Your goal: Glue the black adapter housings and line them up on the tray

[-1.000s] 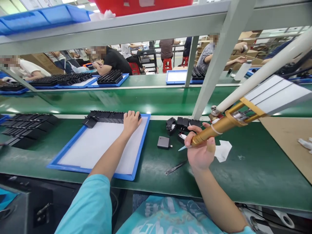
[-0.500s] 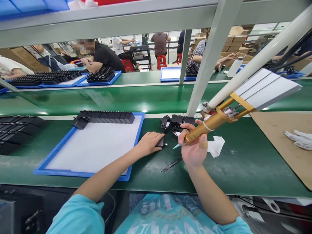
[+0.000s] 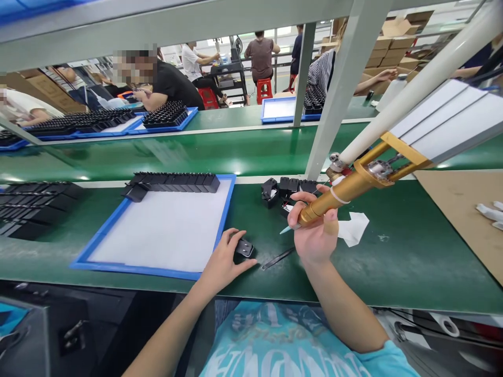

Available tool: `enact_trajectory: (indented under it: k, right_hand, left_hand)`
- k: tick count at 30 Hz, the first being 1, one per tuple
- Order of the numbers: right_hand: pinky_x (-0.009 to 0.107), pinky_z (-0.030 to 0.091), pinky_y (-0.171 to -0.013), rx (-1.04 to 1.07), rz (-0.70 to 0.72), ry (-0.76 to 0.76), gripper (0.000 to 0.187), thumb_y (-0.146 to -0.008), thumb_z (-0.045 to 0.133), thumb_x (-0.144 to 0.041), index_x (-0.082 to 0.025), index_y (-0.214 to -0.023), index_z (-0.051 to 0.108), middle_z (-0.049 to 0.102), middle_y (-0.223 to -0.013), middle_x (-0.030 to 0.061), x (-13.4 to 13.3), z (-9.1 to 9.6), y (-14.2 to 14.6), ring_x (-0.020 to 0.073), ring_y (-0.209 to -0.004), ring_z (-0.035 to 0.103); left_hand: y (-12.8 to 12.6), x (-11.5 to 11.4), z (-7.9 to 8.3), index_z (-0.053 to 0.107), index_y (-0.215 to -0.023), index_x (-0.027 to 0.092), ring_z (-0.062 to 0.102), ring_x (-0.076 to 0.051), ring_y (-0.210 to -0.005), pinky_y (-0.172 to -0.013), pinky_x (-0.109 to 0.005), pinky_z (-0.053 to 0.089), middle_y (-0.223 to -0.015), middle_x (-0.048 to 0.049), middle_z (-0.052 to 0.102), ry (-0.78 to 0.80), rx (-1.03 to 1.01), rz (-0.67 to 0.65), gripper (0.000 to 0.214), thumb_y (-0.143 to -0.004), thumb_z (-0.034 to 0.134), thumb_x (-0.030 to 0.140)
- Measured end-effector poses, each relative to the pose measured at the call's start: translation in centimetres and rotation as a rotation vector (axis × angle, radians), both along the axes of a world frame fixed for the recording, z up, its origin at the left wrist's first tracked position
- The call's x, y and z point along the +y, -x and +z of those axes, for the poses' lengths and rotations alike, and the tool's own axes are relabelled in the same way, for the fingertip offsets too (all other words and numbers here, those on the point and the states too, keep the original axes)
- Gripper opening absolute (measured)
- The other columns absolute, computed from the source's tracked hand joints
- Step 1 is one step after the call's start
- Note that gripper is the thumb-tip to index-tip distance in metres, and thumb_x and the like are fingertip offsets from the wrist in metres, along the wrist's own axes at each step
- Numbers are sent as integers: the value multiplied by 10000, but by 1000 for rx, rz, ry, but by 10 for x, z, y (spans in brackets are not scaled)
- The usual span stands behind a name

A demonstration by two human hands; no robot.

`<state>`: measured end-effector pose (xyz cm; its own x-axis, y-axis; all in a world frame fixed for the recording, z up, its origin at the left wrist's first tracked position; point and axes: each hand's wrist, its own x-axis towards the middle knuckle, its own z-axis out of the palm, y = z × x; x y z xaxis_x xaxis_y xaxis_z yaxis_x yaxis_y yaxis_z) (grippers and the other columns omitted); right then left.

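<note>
My left hand (image 3: 223, 263) is beside a small black plastic case (image 3: 244, 248) on the green bench. Its thumb and fingers are spread around the case; whether a fingertip touches it is hard to tell. In my right hand (image 3: 316, 235) is a gold glue dispensing gun (image 3: 334, 201), its pale blue tapered nozzle (image 3: 285, 230) pointing down and left above the bench. Tweezers (image 3: 277, 258) lie between my hands. Behind the right hand sit several black cases (image 3: 291, 187), partly hidden by the fingers. A white paper piece (image 3: 354, 229) lies right of that hand.
To the left, a blue-rimmed tray (image 3: 225, 209) carries a row of black cases (image 3: 181, 182) along its far edge. More black cases (image 3: 35, 207) stand at far left. A white post (image 3: 334, 84) rises behind the bench. Brown cardboard (image 3: 459, 209) lies at right. Other people work beyond.
My left hand has moved left and toward me, with the black case now nearer and its fingers spread instead of closed over it. My right hand keeps hold of the dispensing gun.
</note>
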<state>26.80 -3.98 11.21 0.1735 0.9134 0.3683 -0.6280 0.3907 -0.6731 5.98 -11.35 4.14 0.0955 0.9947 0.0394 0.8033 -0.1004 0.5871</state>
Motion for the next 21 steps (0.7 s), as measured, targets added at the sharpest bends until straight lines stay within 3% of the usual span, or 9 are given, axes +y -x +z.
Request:
enact_trajectory:
  k: [3, 5, 8, 12, 15, 18, 21]
  right_hand:
    - [250, 395, -462, 10, 9, -10, 315, -882, 491, -494, -288, -1121, 503, 695, -928, 9, 1, 0, 0, 100, -493, 547]
    - [244, 386, -442, 1, -1, -6, 326, -873, 500, -512, -291, -1113, 505, 693, -921, 5, 2, -1, -1, 99, -486, 549]
    - [239, 382, -425, -7, -11, -3, 328, -863, 509, -522, -299, -1104, 508, 687, -907, -2, 3, -1, -2, 98, -482, 550]
    - [231, 381, -426, 15, 2, -32, 310, -879, 501, -493, -291, -1113, 518, 689, -906, 2, 3, -2, -1, 93, -489, 555]
    - [231, 386, -432, 21, 7, -39, 300, -884, 496, -482, -289, -1112, 522, 688, -898, 0, 3, -2, 0, 91, -490, 553]
    - [239, 393, -437, 16, 10, -27, 305, -880, 497, -491, -294, -1112, 519, 684, -893, -3, 1, 0, 2, 92, -485, 549]
    - [250, 392, -430, 5, 24, -5, 340, -863, 506, -522, -297, -1118, 514, 678, -892, -4, -2, 2, 4, 92, -465, 533]
  left_hand:
    - [5, -9, 9, 385, -1432, 343, 601, -199, -993, -784, -313, 542, -1387, -78, 456, 145, -82, -107, 598, -880, 590, 446]
    - [9, -12, 13, 458, -1389, 351, 604, -149, -826, -741, -289, 534, -1251, -50, 564, 193, -145, -114, 478, -922, 524, 428]
    - [10, -12, 10, 591, -1269, 303, 592, -143, -761, -714, -273, 518, -975, -20, 646, 152, -209, -26, 375, -927, 512, 436]
    - [0, -12, 1, 637, -1202, 249, 614, -142, -701, -668, -267, 519, -877, -16, 681, 44, -238, 120, 354, -926, 511, 432]
    - [-9, -16, -5, 667, -1151, 262, 656, -170, -854, -788, -303, 533, -979, -35, 695, -66, -168, 102, 308, -954, 467, 390]
    - [-15, -21, -14, 582, -1270, 277, 609, -224, -1113, -924, -352, 512, -1226, -70, 615, -124, -76, 62, 408, -883, 602, 404]
    - [-18, -25, -23, 557, -1252, 245, 592, -242, -1160, -958, -373, 503, -1265, -88, 597, -143, -48, 49, 465, -826, 683, 381]
